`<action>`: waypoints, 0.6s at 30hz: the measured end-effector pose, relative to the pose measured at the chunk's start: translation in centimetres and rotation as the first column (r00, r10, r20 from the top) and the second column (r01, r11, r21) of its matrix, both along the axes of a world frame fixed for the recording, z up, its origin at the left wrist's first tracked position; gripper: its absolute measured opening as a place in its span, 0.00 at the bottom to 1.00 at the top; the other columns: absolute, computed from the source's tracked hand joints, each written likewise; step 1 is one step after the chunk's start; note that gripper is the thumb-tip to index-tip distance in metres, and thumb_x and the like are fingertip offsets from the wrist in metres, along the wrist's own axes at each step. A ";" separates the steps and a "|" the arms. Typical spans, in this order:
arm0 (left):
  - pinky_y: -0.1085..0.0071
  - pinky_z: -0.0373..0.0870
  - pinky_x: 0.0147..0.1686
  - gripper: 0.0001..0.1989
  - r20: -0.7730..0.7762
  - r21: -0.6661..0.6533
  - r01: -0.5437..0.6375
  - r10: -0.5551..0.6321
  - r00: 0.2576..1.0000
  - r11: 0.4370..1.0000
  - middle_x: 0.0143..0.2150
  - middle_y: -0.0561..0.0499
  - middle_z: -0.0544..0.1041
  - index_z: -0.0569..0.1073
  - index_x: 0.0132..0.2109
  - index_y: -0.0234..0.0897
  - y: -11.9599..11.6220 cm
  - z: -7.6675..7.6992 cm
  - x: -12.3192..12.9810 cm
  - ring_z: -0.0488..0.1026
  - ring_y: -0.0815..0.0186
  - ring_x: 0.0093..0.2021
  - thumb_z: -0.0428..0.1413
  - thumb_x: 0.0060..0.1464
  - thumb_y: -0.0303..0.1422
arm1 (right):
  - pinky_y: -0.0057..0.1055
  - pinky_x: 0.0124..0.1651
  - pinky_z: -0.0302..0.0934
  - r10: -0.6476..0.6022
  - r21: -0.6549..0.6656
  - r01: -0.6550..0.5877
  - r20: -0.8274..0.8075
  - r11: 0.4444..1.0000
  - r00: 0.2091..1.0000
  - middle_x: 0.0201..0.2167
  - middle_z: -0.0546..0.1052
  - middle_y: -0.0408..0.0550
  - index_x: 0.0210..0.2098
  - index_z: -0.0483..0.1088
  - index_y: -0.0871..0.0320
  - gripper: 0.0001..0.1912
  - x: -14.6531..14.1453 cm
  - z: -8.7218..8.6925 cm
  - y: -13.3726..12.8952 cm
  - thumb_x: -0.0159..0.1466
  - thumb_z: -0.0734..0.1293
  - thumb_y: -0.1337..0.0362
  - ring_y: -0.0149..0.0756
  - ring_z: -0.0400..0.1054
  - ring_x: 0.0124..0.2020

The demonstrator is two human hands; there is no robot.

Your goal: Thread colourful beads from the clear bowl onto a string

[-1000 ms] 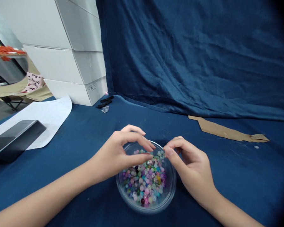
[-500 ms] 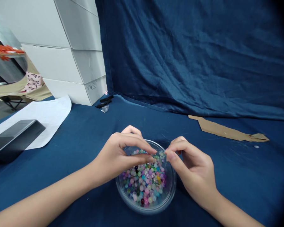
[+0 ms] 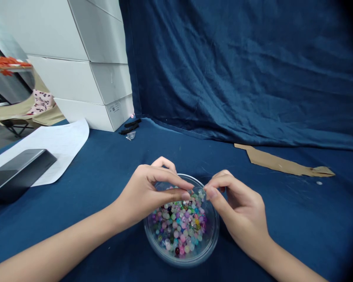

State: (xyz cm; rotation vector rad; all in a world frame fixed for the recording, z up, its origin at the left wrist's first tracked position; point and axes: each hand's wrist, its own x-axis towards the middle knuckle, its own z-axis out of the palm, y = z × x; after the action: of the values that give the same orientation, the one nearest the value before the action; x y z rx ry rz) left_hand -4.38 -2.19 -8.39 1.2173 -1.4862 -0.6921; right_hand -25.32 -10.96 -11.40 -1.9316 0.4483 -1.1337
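Note:
A clear round bowl (image 3: 213,239) stands on the blue cloth, with many small coloured beads (image 3: 182,227) inside. Over the bowl's upper left part is my left hand (image 3: 148,194), its thumb and index finger brought close together; what lies between the tips is too small to make out. At the bowl's upper right rim, my right hand (image 3: 241,203) pinches with thumb and index finger. Whatever it grips is also too fine to see. A small gap separates the two hands' fingertips.
White boxes (image 3: 67,78) are stacked at the back left. Nearer lie a white paper (image 3: 67,145) and a dark device (image 3: 20,170). Black strips (image 3: 131,127) are beside the boxes. Brown cardboard (image 3: 276,160) lies at right, before a blue curtain (image 3: 238,70).
The fingertips of my left hand have shifted slightly left, away from the right hand. My right hand has barely moved, and the bowl stays where it was.

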 end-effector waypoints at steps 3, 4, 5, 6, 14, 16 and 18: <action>0.63 0.71 0.44 0.08 0.000 0.006 0.002 -0.002 1.000 1.000 0.32 0.47 0.82 0.88 0.41 0.43 0.1 0.0 0.0 0.72 0.60 0.40 0.72 0.52 0.31 | 0.37 0.38 0.59 0.006 0.005 -0.006 -0.011 1.000 1.000 0.30 0.74 0.42 0.36 0.75 0.52 0.07 0.0 0.0 0.0 0.72 0.68 0.66 0.36 0.66 0.33; 0.63 0.71 0.44 0.08 0.002 0.006 0.004 -0.004 1.000 1.000 0.32 0.46 0.82 0.88 0.41 0.43 0.1 0.1 0.0 0.72 0.60 0.40 0.72 0.52 0.31 | 0.37 0.38 0.59 0.011 0.005 -0.011 -0.014 1.000 1.000 0.30 0.74 0.42 0.36 0.75 0.52 0.07 0.0 0.0 0.1 0.72 0.68 0.66 0.36 0.66 0.33; 0.63 0.71 0.44 0.08 0.003 0.007 0.005 -0.006 1.000 1.000 0.33 0.46 0.82 0.88 0.42 0.43 0.1 0.1 0.0 0.72 0.60 0.40 0.72 0.52 0.31 | 0.37 0.38 0.59 0.015 0.005 -0.015 -0.016 1.000 1.000 0.30 0.74 0.41 0.36 0.75 0.52 0.07 0.0 0.0 0.1 0.72 0.68 0.66 0.36 0.66 0.33; 0.63 0.71 0.44 0.08 0.006 0.005 0.007 -0.007 1.000 1.000 0.33 0.46 0.82 0.88 0.41 0.43 0.1 0.1 0.0 0.72 0.60 0.40 0.72 0.52 0.31 | 0.37 0.38 0.59 0.018 0.005 -0.018 -0.018 1.000 1.000 0.30 0.74 0.41 0.36 0.75 0.51 0.07 0.0 0.0 0.1 0.72 0.68 0.66 0.36 0.66 0.34; 0.64 0.70 0.44 0.07 0.018 -0.012 0.017 -0.016 1.000 1.000 0.32 0.47 0.82 0.88 0.41 0.42 0.0 -0.1 0.0 0.71 0.61 0.40 0.72 0.53 0.31 | 0.37 0.38 0.59 0.005 -0.014 -0.006 -0.031 1.000 1.000 0.31 0.75 0.41 0.36 0.75 0.52 0.07 -0.1 0.0 -0.1 0.72 0.68 0.67 0.36 0.66 0.34; 0.65 0.70 0.44 0.07 0.028 -0.019 0.016 -0.016 0.999 1.000 0.32 0.47 0.82 0.88 0.41 0.42 0.0 -0.2 0.0 0.71 0.61 0.40 0.72 0.53 0.32 | 0.37 0.38 0.59 0.011 -0.031 -0.012 -0.027 0.999 1.000 0.30 0.75 0.41 0.37 0.75 0.52 0.07 0.0 0.0 -0.1 0.72 0.68 0.67 0.36 0.66 0.34; 0.65 0.70 0.44 0.08 0.035 -0.023 0.015 -0.014 0.999 1.000 0.33 0.46 0.83 0.87 0.42 0.42 -0.1 -0.3 0.1 0.72 0.61 0.40 0.71 0.54 0.32 | 0.37 0.39 0.59 0.015 -0.052 -0.017 -0.023 0.999 1.000 0.30 0.75 0.41 0.37 0.74 0.52 0.07 0.0 -0.1 -0.2 0.72 0.68 0.67 0.36 0.65 0.34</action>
State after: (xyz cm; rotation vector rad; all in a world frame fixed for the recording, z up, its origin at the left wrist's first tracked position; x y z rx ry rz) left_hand -4.31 -2.28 -8.64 1.2074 -1.5298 -0.6647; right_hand -25.35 -11.11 -11.50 -1.9915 0.4186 -1.1242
